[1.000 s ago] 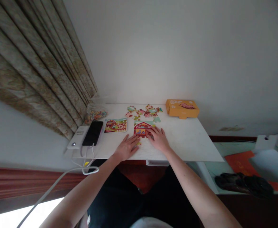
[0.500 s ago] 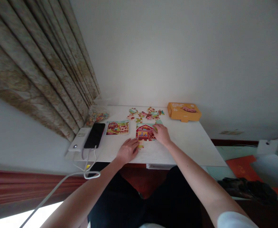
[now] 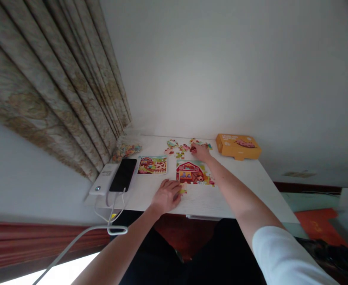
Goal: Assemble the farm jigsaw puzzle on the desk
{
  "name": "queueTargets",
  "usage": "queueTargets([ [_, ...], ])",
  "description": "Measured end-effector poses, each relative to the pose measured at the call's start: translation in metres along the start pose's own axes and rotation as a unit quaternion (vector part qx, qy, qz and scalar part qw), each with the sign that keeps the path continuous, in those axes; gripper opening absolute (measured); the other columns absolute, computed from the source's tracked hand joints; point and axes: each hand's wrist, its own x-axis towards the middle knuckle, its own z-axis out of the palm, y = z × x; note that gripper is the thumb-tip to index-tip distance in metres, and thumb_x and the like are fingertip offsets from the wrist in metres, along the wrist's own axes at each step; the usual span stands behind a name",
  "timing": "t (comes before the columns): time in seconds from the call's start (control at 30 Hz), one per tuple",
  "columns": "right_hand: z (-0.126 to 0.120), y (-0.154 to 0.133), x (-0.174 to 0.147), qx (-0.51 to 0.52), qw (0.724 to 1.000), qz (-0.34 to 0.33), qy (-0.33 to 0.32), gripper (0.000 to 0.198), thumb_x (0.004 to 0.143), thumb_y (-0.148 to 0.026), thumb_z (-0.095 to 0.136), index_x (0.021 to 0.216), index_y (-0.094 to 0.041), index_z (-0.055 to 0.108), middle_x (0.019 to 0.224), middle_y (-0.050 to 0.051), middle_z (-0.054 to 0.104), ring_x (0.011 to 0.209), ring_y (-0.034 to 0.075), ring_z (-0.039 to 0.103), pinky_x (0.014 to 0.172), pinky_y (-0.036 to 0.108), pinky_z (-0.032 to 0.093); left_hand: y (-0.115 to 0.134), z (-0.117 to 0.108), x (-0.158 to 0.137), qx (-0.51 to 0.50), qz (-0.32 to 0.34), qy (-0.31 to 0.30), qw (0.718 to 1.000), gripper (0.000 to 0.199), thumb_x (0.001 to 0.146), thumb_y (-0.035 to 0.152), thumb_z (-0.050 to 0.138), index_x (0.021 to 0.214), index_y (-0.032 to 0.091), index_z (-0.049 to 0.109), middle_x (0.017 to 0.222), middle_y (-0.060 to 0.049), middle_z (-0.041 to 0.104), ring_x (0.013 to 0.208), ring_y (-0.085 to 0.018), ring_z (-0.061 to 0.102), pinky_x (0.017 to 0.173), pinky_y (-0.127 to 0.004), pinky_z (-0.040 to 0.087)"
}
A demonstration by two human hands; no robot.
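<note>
Partly put together, a barn jigsaw puzzle (image 3: 188, 173) lies on the white table, with a red barn and birds in its window. My left hand (image 3: 167, 194) rests on the table below its left corner, fingers loosely bent and slightly apart. At those fingertips lies a yellow-green puzzle piece (image 3: 183, 189). My right hand (image 3: 201, 152) reaches beyond the puzzle into the loose pieces, its fingertips closed on a dark red puzzle piece (image 3: 193, 150). Several loose puzzle pieces (image 3: 172, 143) lie around it, some hidden behind the hand.
A picture card (image 3: 152, 164) of the farm lies left of the puzzle. Further left are a phone (image 3: 123, 175), a white power box (image 3: 103, 180) with cables, and a clear bag of pieces (image 3: 128, 150). An orange box (image 3: 238, 146) stands at the back right.
My right hand has left the puzzle's right side and moved back to the loose pieces. More pieces now show at the puzzle's right edge. My left hand stays by the yellow-green piece.
</note>
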Motion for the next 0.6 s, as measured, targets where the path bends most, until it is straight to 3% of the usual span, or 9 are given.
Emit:
queueTargets([
  [0.2,-0.007,0.005,0.018,0.028,0.999,0.026,0.004,0.053,0.075,-0.031,0.078,0.126,-0.022,0.069,0.124,0.013,0.072,0.116,0.031,0.064,0.102,0.042,0.044,0.000,0.001,0.000,0.002,-0.011,-0.010,1.000,0.031,0.090,0.023,0.063,0.121,0.025,0.071,0.131,-0.009,0.070,0.121,-0.029,0.062,0.113,-0.054,0.041],
  [0.3,-0.015,0.008,0.023,0.139,0.989,0.052,-0.021,0.032,0.069,-0.024,0.081,0.100,-0.018,0.077,0.097,0.009,0.078,0.099,0.027,0.069,0.090,0.033,0.049,0.000,0.001,0.000,0.000,-0.017,-0.008,1.000,0.029,0.091,0.024,0.063,0.119,0.024,0.071,0.132,-0.009,0.070,0.120,-0.028,0.063,0.113,-0.053,0.041],
  [0.4,-0.024,0.016,0.025,0.246,0.965,0.081,-0.041,0.009,0.070,-0.021,0.080,0.075,-0.016,0.075,0.070,0.005,0.073,0.077,0.022,0.070,0.075,0.029,0.051,-0.001,0.001,0.001,-0.005,-0.014,-0.005,1.000,0.028,0.092,0.025,0.064,0.119,0.023,0.071,0.131,-0.009,0.070,0.119,-0.028,0.063,0.112,-0.052,0.042],
  [0.53,-0.035,0.027,0.012,0.314,0.943,0.114,0.000,0.014,0.076,-0.023,0.076,0.085,-0.014,0.071,0.070,0.005,0.073,0.068,0.018,0.069,0.066,0.027,0.052,-0.002,0.001,0.001,-0.007,-0.012,-0.008,1.000,0.028,0.093,0.025,0.063,0.120,0.025,0.071,0.131,-0.009,0.070,0.120,-0.028,0.063,0.110,-0.051,0.044],
  [0.6,-0.036,0.030,-0.006,0.411,0.899,0.149,0.031,0.022,0.073,-0.022,0.078,0.092,-0.016,0.067,0.074,0.005,0.073,0.070,0.019,0.071,0.064,0.027,0.054,-0.002,0.000,0.002,-0.006,-0.012,-0.011,1.000,0.029,0.092,0.024,0.063,0.120,0.025,0.071,0.130,-0.009,0.070,0.120,-0.028,0.063,0.110,-0.051,0.044],
])
